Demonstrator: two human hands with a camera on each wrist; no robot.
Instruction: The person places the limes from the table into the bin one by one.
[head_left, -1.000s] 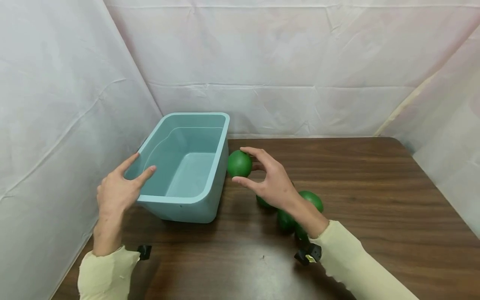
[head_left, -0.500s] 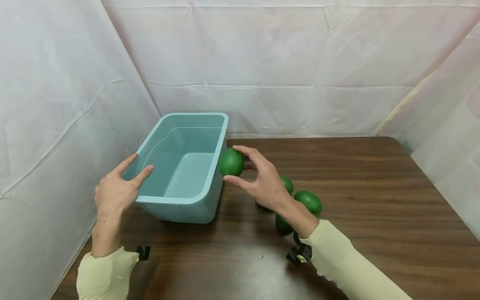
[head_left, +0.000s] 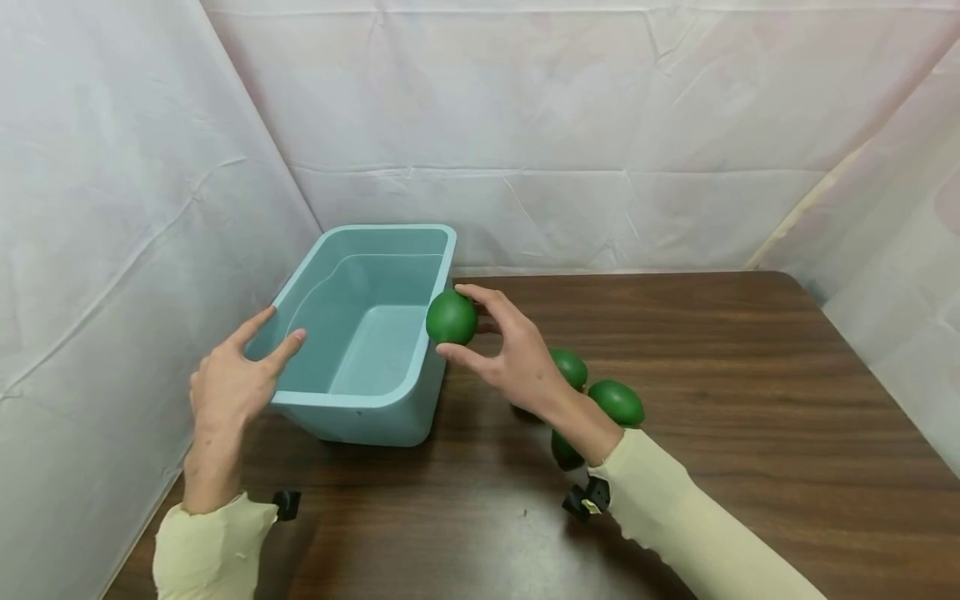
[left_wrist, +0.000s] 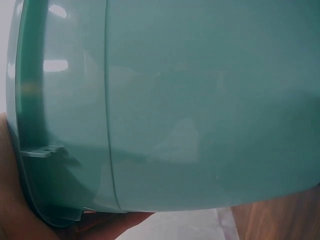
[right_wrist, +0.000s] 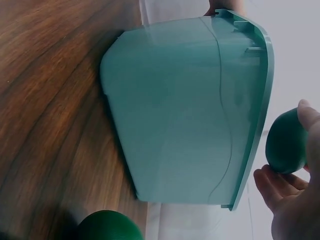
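My right hand (head_left: 498,350) pinches a green ball (head_left: 452,317) between thumb and fingers, level with the right rim of a light teal plastic bin (head_left: 360,400). The right wrist view shows the same green ball (right_wrist: 286,141) at my fingertips beside the bin's rim (right_wrist: 260,100). My left hand (head_left: 232,375) rests with straight fingers on the bin's left rim, holding nothing. The bin's outer wall (left_wrist: 200,100) fills the left wrist view. The bin's inside looks bare.
Three more green balls lie on the dark wooden table (head_left: 712,375) behind my right wrist: one (head_left: 570,368), another (head_left: 617,402), and a third (head_left: 564,450) partly hidden. White cloth walls close in the left, back and right sides.
My right hand has carried the green ball leftward, from beside the bin to over its right rim. My left hand has stayed on the bin's left rim.
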